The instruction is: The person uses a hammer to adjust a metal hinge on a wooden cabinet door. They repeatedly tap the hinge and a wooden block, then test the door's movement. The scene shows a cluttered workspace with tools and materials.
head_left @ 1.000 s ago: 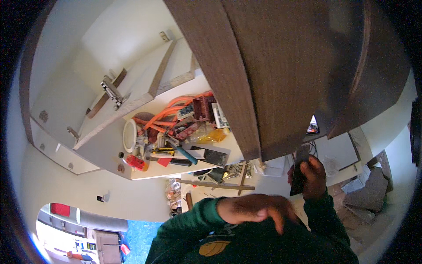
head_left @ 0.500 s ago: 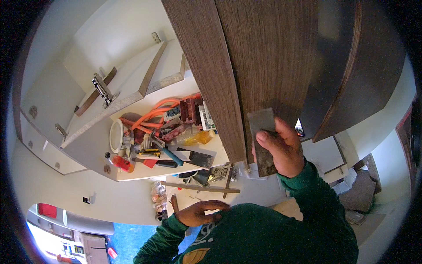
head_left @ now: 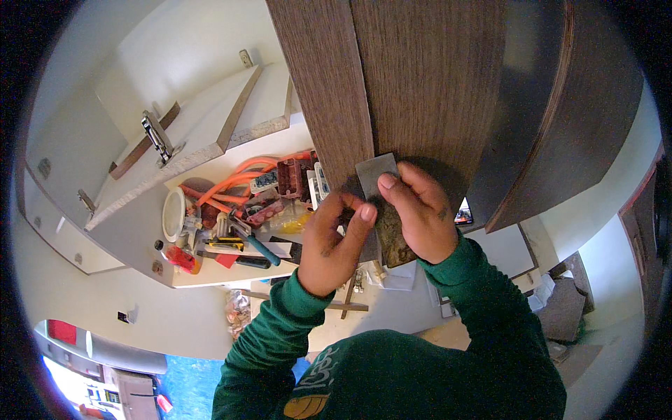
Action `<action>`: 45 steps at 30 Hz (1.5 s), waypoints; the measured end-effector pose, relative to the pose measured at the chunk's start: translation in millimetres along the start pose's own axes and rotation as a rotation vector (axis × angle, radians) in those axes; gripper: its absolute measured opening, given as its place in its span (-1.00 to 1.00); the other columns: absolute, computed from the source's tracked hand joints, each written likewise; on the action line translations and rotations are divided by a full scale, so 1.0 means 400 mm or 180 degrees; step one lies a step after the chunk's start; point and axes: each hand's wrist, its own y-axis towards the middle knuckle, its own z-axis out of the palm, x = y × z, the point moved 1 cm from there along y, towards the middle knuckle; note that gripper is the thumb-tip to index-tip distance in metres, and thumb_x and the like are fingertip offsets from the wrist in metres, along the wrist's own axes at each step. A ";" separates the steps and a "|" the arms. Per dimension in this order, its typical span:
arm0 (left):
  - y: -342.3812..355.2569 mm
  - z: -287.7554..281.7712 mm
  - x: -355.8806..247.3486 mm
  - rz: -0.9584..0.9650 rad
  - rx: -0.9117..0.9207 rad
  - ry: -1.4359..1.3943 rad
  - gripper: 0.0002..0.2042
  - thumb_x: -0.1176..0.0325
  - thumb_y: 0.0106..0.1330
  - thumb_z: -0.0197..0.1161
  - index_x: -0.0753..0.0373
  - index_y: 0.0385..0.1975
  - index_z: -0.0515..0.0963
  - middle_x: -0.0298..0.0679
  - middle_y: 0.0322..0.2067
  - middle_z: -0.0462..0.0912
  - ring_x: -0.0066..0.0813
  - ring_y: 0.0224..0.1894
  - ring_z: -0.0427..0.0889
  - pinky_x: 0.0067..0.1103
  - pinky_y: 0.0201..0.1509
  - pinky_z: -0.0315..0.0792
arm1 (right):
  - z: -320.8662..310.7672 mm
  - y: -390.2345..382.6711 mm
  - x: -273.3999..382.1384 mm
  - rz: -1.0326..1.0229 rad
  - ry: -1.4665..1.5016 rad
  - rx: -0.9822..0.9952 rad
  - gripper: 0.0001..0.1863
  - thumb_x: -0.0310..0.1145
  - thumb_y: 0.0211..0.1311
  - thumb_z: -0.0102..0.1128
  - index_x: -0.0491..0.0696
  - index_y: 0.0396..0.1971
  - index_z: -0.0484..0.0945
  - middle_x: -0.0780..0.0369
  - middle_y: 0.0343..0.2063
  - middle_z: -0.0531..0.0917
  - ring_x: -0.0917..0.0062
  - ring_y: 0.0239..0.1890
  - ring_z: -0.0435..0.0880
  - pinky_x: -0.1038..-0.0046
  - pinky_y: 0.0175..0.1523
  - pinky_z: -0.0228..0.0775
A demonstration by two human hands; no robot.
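My right hand (head_left: 420, 210) is closed on a flat grey rectangular piece (head_left: 371, 172), thumb on its face; its lower part is mottled brown. My left hand (head_left: 334, 245) is curled at the piece's left edge, thumb tip at that edge, fingertips partly hidden. Both hands are in front of dark wood-grain panels (head_left: 427, 84).
A white shelf (head_left: 192, 278) at the left holds orange hose (head_left: 238, 178), tools (head_left: 259, 248), trays (head_left: 290, 178) and a red bottle (head_left: 178, 259). Hinged white boards (head_left: 196, 140) stand above it. A phone (head_left: 464, 213) lies beside the panels. Board offcuts (head_left: 563, 311) are at right.
My left hand has risen from near my body to the left edge of the grey piece. My right hand has moved left and inward with the piece, which is now in front of the panels.
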 end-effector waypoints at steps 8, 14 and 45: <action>0.032 0.043 0.044 0.0167 -0.0035 -0.0188 -0.75 0.28 0.42 0.11 0.34 -0.43 0.41 -0.24 -0.58 0.44 -0.60 -0.47 0.34 -0.55 -0.41 0.31 | 0.006 -0.002 0.019 -0.0248 -0.0372 -0.0176 -0.79 -0.31 0.39 0.02 -0.15 -0.33 0.50 0.14 -0.47 0.59 0.44 -0.40 0.59 0.40 -0.26 0.39; 0.038 0.069 0.030 0.0444 -0.0306 -0.0173 -0.75 0.31 0.45 0.05 0.34 -0.45 0.41 -0.14 -0.61 0.45 -0.56 -0.52 0.35 -0.51 -0.46 0.30 | 0.006 -0.003 0.012 -0.0148 -0.0492 -0.0114 -0.78 -0.30 0.40 0.01 -0.15 -0.33 0.48 0.13 -0.47 0.58 0.42 -0.40 0.58 0.41 -0.27 0.38; 0.073 0.061 -0.002 0.0635 -0.0347 0.0404 -0.71 0.29 0.45 0.00 0.36 -0.45 0.46 0.11 -0.59 0.49 0.13 -0.52 0.52 -0.27 -0.49 0.34 | 0.020 0.002 0.014 -0.0064 -0.0543 -0.0262 -0.78 -0.30 0.44 -0.07 -0.13 -0.28 0.47 0.16 -0.40 0.62 0.46 -0.33 0.61 0.43 -0.21 0.41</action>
